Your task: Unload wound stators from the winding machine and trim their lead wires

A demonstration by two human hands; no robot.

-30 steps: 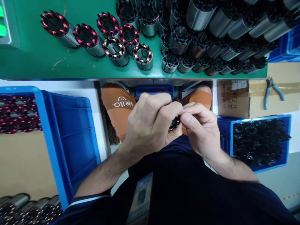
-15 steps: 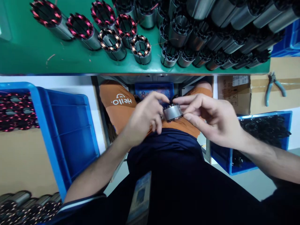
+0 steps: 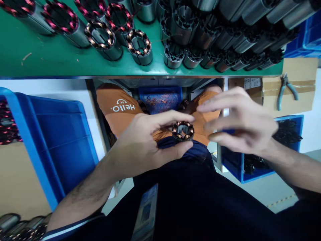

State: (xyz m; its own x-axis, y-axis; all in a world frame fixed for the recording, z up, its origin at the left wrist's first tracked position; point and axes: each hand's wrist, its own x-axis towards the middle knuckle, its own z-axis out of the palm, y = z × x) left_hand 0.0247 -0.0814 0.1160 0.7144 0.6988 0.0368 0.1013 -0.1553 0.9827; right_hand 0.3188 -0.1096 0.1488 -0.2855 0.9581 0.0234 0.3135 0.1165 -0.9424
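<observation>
In the head view, a green surface (image 3: 62, 67) runs across the top, carrying metal cores with pink windings (image 3: 60, 20), others with copper windings (image 3: 142, 50), and, to the right, a crowd of black-ended cores (image 3: 174, 55), some stacked on others. Below its edge, a blue crate (image 3: 67, 134) stands at left; at right, pliers (image 3: 287, 88) lie on a cardboard box (image 3: 304, 73), near a blue bin (image 3: 271, 177) holding black parts (image 3: 288, 130). A blue tray (image 3: 160, 103) with small scraps sits beneath the surface, between the knees in orange shorts (image 3: 120, 110).

The small wound core (image 3: 184, 137) is above the lap, gripped by the left hand (image 3: 142, 144) near the tips of thumb and fingers, with fingers on its upper side and thumb below. The right hand (image 3: 245, 124), blurred, is empty, its fingers parted, near the core's right side but apart from it.

The core's copper-wound ring end faces the camera, its bore visible; its long axis runs roughly along the line of sight.
</observation>
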